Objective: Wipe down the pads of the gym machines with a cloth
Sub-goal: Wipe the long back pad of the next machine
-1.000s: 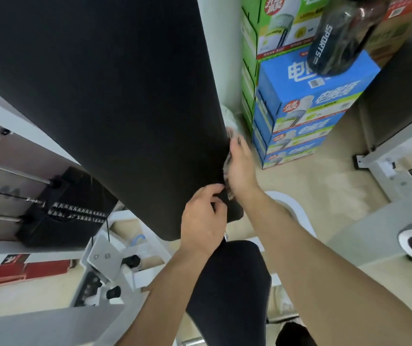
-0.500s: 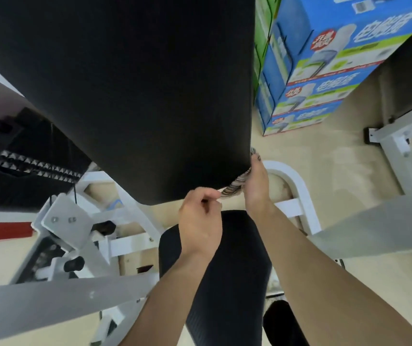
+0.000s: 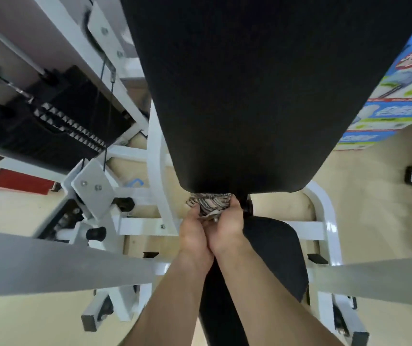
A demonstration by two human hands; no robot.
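2 hands, the left hand (image 3: 195,233) and right hand (image 3: 228,227), are pressed side by side. Both clutch the bunched cloth (image 3: 210,202) at the bottom edge of the back pad (image 3: 250,96). Advice: press upward firmly and sweep along that edge with a flattened cloth.

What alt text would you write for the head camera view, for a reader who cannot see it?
A left hand and a right hand hold a bunched patterned cloth at the bottom edge of a black back pad on a white-framed gym machine. A black seat pad lies below the wrists, a weight stack at left.
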